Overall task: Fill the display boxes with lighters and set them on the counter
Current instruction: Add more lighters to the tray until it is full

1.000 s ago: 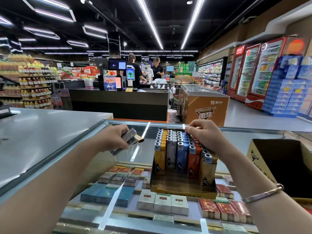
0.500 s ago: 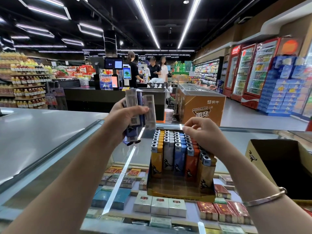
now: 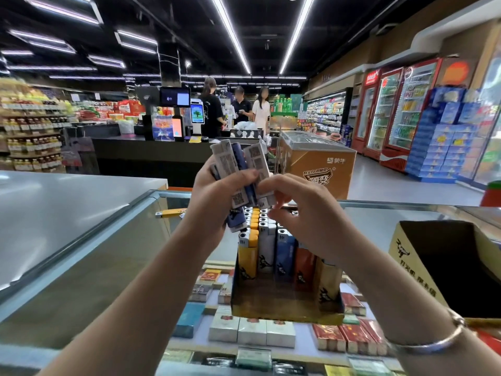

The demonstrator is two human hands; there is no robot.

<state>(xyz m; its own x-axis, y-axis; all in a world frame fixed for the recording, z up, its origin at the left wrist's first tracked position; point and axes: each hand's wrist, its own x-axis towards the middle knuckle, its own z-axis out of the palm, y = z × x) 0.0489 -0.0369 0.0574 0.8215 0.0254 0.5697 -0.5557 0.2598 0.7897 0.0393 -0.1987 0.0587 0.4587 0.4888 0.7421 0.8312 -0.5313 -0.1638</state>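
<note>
A gold display box (image 3: 284,308) stands on the glass counter (image 3: 379,221), holding rows of yellow, white, blue, red and gold lighters (image 3: 273,248). My left hand (image 3: 217,196) is raised above the box's back left and grips a fanned bunch of white and blue lighters (image 3: 238,169), their bases up. My right hand (image 3: 303,213) has come up beside it, thumb and fingers pinching the lower end of the rightmost white lighter in the bunch. A single yellow lighter (image 3: 170,213) lies loose on the glass to the left.
An open dark carton (image 3: 447,267) stands on the counter at the right. Cigarette packs (image 3: 252,332) fill the case under the glass. A grey steel counter (image 3: 67,207) lies to the left. Beyond are a checkout desk (image 3: 151,156), three people and a chest freezer (image 3: 317,164).
My left hand has lifted the bunch of lighters from counter level up above the box. My right hand has left the lighter rows and reached up to the bunch.
</note>
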